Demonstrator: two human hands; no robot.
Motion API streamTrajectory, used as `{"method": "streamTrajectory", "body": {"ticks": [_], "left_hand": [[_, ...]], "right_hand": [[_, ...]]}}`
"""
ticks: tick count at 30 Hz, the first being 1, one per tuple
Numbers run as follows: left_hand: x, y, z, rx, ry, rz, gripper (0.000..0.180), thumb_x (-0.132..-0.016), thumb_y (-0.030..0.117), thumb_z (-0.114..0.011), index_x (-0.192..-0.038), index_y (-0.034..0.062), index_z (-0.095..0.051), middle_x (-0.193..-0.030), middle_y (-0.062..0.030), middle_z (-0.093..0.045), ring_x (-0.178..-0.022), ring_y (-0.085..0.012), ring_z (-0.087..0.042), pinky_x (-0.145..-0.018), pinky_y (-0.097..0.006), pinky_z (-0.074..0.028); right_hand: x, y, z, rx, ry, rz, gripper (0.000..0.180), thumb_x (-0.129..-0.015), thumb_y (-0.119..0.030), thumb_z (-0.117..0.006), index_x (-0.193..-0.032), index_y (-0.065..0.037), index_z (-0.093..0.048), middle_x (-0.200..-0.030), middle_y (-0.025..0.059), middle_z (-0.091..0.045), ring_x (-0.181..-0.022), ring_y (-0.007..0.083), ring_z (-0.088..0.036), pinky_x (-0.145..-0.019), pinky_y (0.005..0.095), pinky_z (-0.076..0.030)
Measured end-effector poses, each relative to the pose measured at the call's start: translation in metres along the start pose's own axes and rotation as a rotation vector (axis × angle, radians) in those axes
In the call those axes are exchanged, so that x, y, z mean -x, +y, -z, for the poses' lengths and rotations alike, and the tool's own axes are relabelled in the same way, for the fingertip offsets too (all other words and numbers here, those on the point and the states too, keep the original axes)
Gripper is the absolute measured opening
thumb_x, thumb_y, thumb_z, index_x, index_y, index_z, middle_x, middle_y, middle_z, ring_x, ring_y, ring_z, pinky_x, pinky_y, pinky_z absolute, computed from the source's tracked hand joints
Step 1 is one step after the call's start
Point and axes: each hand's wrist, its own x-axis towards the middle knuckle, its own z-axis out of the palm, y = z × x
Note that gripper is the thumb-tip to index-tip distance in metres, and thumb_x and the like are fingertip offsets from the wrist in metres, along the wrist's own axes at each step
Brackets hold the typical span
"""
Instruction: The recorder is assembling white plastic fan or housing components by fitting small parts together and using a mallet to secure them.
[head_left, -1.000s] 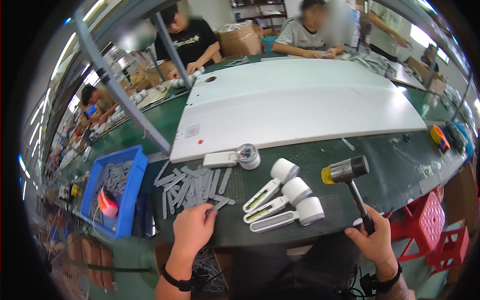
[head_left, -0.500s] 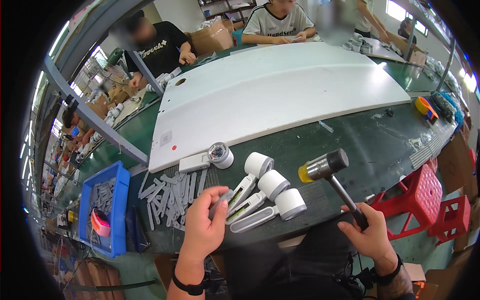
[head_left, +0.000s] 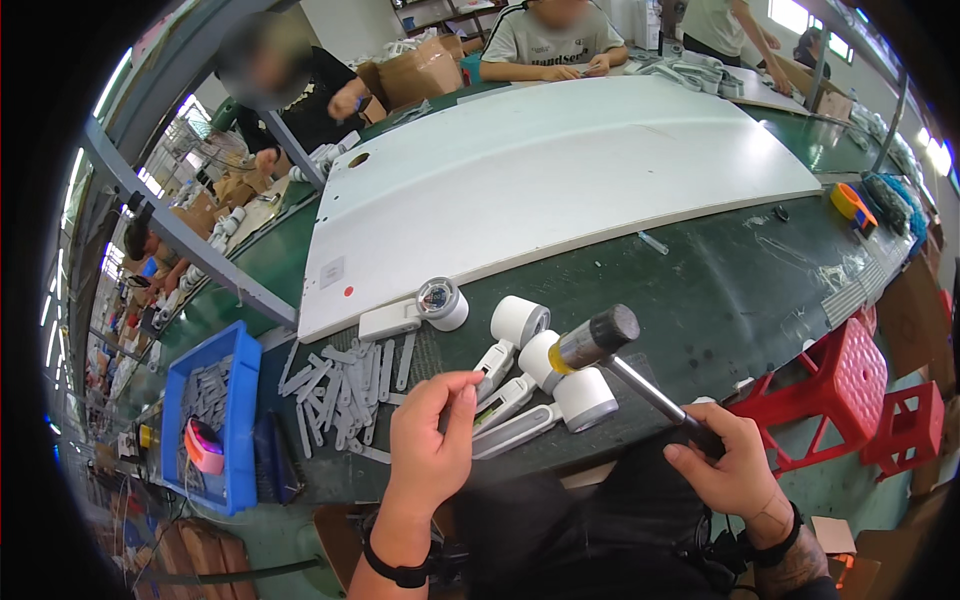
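Two hands were yours in the head view. Your left hand (head_left: 432, 440) pinched something small between thumb and fingertips; what it was could not be told. It hovered just beside the grey strips (head_left: 345, 385), which lay at its 10 o'clock. Your right hand (head_left: 728, 465) gripped the mallet (head_left: 625, 365) by its handle, head raised toward 10 o'clock, over the white rollers (head_left: 550, 375). A blue bin (head_left: 238, 420) sat at 9 o'clock.

Bright overhead light; fisheye edges bend, perhaps blurred.
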Motion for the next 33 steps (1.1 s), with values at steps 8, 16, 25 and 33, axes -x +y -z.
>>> {"method": "streamTrajectory", "body": {"ticks": [8, 16, 25, 33], "left_hand": [[-0.005, -0.007, 0.004, -0.003, -0.016, 0.091, 0.020, -0.105, 0.016, -0.081, -0.120, 0.0043, -0.079, -0.096, -0.0096, -0.072, -0.086, -0.0229, -0.067, -0.078, -0.036, -0.054], [-0.003, 0.000, -0.022, -0.178, -0.055, -0.140, 0.020, -0.098, 0.016, -0.082, -0.116, 0.0086, -0.081, -0.112, -0.0063, -0.072, -0.113, -0.0321, -0.066, -0.101, -0.045, -0.048], [0.001, 0.002, -0.024, -0.168, -0.016, -0.129, 0.015, -0.096, 0.012, -0.084, -0.110, 0.0063, -0.085, -0.112, -0.0072, -0.076, -0.111, -0.0305, -0.066, -0.097, -0.042, -0.052], [0.007, 0.006, -0.021, -0.333, 0.079, -0.122, 0.014, -0.091, 0.019, -0.089, -0.105, 0.0168, -0.088, -0.104, 0.0016, -0.081, -0.109, -0.0248, -0.065, -0.097, -0.043, -0.041]], "right_hand": [[0.009, 0.000, 0.007, -0.017, -0.005, 0.020, 0.033, -0.100, -0.012, -0.083, -0.130, 0.001, -0.074, -0.080, 0.0044, -0.069, -0.069, 0.0087, -0.061, -0.066, 0.0271, -0.050], [0.009, 0.001, -0.002, 0.012, -0.008, 0.017, 0.032, -0.104, -0.015, -0.080, -0.131, 0.001, -0.074, -0.085, 0.0110, -0.075, -0.073, 0.0189, -0.070, -0.073, 0.0311, -0.055], [0.006, -0.017, -0.008, 0.129, -0.107, 0.087, 0.057, -0.109, -0.009, -0.068, -0.165, -0.016, -0.061, -0.098, 0.0169, -0.077, -0.082, 0.0351, -0.074, -0.077, 0.0389, -0.059], [-0.010, -0.034, -0.013, 0.273, -0.042, 0.251, 0.056, -0.108, -0.008, -0.068, -0.164, -0.016, -0.063, -0.092, 0.0144, -0.075, -0.075, 0.0340, -0.072, -0.070, 0.0404, -0.058]]}}
